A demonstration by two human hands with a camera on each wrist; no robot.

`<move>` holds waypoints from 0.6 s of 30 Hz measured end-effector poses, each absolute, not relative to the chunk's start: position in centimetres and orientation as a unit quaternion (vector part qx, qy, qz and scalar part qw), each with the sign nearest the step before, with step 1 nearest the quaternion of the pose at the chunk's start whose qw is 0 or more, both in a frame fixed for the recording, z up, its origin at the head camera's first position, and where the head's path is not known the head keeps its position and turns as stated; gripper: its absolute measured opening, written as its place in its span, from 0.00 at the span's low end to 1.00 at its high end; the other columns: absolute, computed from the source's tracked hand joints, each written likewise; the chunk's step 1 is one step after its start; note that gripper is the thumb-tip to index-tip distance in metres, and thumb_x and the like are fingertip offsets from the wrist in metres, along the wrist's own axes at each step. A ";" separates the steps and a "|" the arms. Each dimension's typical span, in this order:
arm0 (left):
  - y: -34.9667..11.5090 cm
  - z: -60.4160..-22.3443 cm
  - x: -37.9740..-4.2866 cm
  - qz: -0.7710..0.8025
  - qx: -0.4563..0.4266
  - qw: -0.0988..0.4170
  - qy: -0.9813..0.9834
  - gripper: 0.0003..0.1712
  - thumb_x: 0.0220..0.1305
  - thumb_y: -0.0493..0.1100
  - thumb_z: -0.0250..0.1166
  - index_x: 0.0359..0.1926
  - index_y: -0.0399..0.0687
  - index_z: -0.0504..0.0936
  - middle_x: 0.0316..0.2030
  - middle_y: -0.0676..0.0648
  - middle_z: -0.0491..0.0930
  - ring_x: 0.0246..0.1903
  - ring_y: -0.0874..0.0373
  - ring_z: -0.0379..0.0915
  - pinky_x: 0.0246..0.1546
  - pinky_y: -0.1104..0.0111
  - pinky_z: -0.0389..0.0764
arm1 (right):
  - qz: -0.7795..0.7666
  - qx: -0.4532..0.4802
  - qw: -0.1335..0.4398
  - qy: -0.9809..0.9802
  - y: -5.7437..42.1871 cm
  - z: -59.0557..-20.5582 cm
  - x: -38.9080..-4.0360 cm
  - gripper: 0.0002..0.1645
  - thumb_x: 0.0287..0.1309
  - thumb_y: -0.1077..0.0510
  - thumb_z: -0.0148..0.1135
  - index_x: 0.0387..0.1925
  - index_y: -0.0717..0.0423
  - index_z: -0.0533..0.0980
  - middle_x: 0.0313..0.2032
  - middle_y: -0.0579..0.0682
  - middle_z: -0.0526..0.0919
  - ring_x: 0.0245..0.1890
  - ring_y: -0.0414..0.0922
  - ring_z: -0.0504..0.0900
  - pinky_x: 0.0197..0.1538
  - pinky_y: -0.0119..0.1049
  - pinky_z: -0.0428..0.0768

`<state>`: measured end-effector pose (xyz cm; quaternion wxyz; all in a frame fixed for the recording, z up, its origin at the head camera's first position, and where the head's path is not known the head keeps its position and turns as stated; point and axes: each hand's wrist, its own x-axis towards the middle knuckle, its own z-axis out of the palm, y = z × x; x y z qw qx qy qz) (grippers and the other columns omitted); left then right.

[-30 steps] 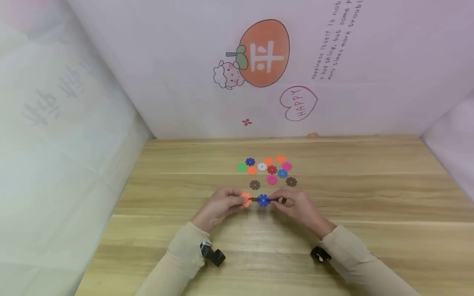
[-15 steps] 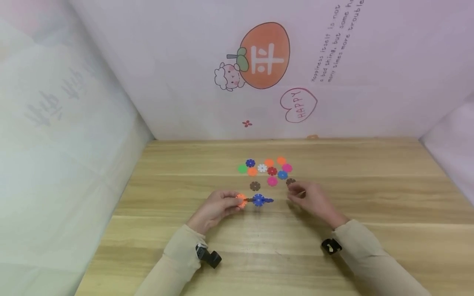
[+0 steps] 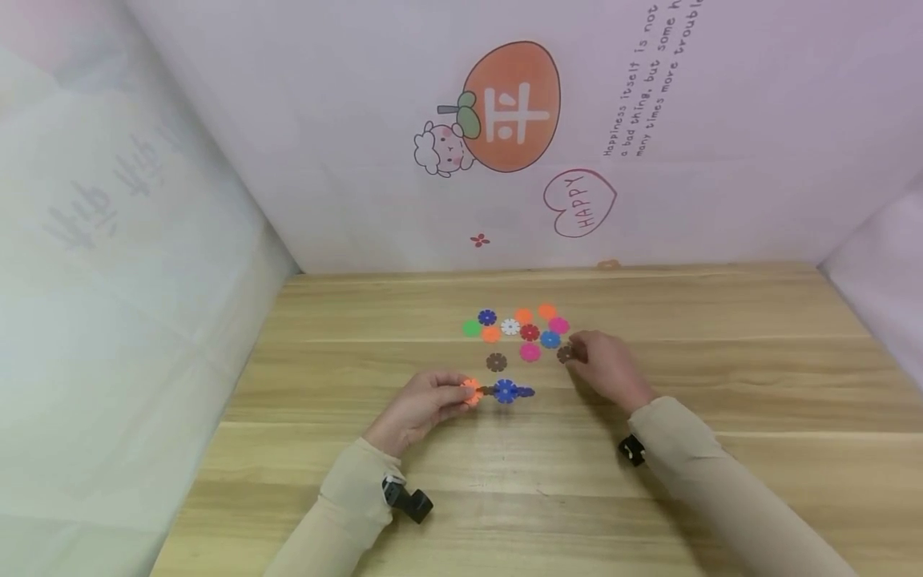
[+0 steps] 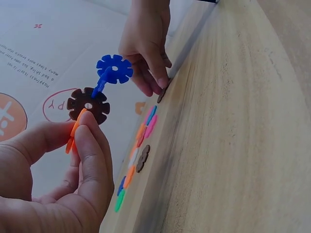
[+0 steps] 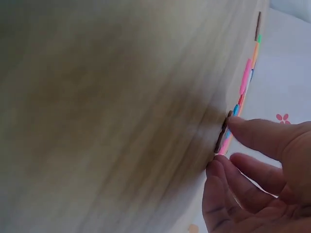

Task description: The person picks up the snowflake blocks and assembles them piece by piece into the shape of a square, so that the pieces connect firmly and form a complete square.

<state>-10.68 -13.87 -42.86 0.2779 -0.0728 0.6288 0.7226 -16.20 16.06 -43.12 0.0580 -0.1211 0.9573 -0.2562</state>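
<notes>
My left hand (image 3: 425, 405) pinches an orange slotted disc (image 4: 73, 138) between thumb and fingers. From it a short chain runs right, raised above the wooden table: a brown slotted disc (image 4: 89, 106), a blue slotted disc (image 3: 505, 391) and a second blue disc (image 3: 526, 393) set crosswise. Farther right, my right hand (image 3: 609, 365) has its thumb and fingertips at opposite edges of another brown slotted disc (image 5: 223, 133), which lies at the table surface. Part of that disc is hidden by the fingers in the head view.
Loose discs lie flat behind the chain, among them green (image 3: 472, 328), white (image 3: 510, 326), red (image 3: 530, 332), pink (image 3: 530, 353) and light blue (image 3: 550, 340). One more brown disc (image 3: 496, 362) lies nearer the chain. A printed cloth wall (image 3: 360, 184) borders the table's back.
My right hand has let go of the chain's blue end and moved right and away from me to the brown disc. The left hand, still holding the chain, has shifted slightly left.
</notes>
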 end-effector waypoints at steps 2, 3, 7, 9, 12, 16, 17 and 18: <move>-13.8 -42.9 -10.7 0.722 -0.073 0.278 0.630 0.16 0.64 0.30 0.62 0.52 0.28 0.76 0.39 0.46 0.83 0.37 0.61 0.83 0.47 0.70 0.84 | -0.257 -0.126 0.060 0.956 15.9 -43.1 -16.5 0.22 0.59 0.64 0.66 0.52 0.73 0.75 0.45 0.67 0.84 0.45 0.59 0.84 0.51 0.53 0.83; -13.8 -42.9 -10.6 0.721 -0.074 0.277 0.630 0.16 0.64 0.30 0.62 0.53 0.28 0.76 0.39 0.46 0.83 0.37 0.61 0.83 0.47 0.70 0.84 | -0.257 -0.130 0.061 0.956 15.9 -43.2 -16.6 0.21 0.59 0.65 0.66 0.52 0.73 0.76 0.45 0.67 0.84 0.45 0.59 0.84 0.51 0.53 0.83; -13.7 -43.0 -10.6 0.725 -0.071 0.277 0.627 0.15 0.64 0.30 0.61 0.52 0.29 0.77 0.38 0.46 0.83 0.37 0.61 0.83 0.47 0.71 0.84 | -0.270 -0.126 0.079 0.951 16.1 -43.1 -16.6 0.21 0.59 0.65 0.66 0.52 0.73 0.76 0.45 0.66 0.84 0.46 0.59 0.83 0.52 0.53 0.83; -13.6 -43.0 -10.6 0.727 -0.068 0.276 0.625 0.14 0.64 0.30 0.62 0.51 0.29 0.77 0.38 0.46 0.84 0.37 0.60 0.83 0.47 0.70 0.84 | -0.284 -0.125 0.090 0.946 16.3 -43.1 -16.6 0.19 0.58 0.65 0.66 0.50 0.70 0.78 0.45 0.64 0.84 0.46 0.58 0.83 0.52 0.53 0.83; -13.5 -43.0 -10.5 0.729 -0.068 0.277 0.623 0.12 0.64 0.30 0.61 0.49 0.30 0.77 0.37 0.46 0.84 0.38 0.59 0.84 0.49 0.69 0.84 | -0.306 -0.128 0.096 0.938 16.5 -43.2 -16.3 0.15 0.57 0.66 0.67 0.46 0.65 0.80 0.42 0.60 0.85 0.44 0.55 0.83 0.51 0.51 0.83; -13.2 -43.1 -10.4 0.733 -0.074 0.277 0.617 0.11 0.65 0.30 0.61 0.48 0.32 0.77 0.36 0.46 0.84 0.40 0.56 0.85 0.51 0.66 0.84 | -0.331 -0.139 0.077 0.930 16.7 -43.6 -15.6 0.11 0.56 0.67 0.66 0.43 0.62 0.81 0.41 0.58 0.85 0.42 0.54 0.84 0.49 0.49 0.84; -13.2 -43.1 -10.4 0.735 -0.077 0.277 0.614 0.10 0.65 0.30 0.61 0.47 0.32 0.77 0.36 0.46 0.84 0.40 0.56 0.85 0.51 0.66 0.84 | -0.337 -0.141 0.073 0.928 16.7 -43.6 -15.4 0.11 0.56 0.67 0.66 0.43 0.62 0.81 0.41 0.58 0.85 0.42 0.54 0.84 0.49 0.49 0.84; -13.1 -43.1 -10.4 0.735 -0.078 0.276 0.615 0.10 0.65 0.31 0.61 0.47 0.33 0.77 0.36 0.46 0.84 0.40 0.55 0.85 0.49 0.66 0.85 | -0.342 -0.139 0.068 0.927 16.8 -43.7 -15.1 0.11 0.57 0.67 0.66 0.43 0.62 0.81 0.41 0.58 0.86 0.42 0.53 0.84 0.48 0.49 0.85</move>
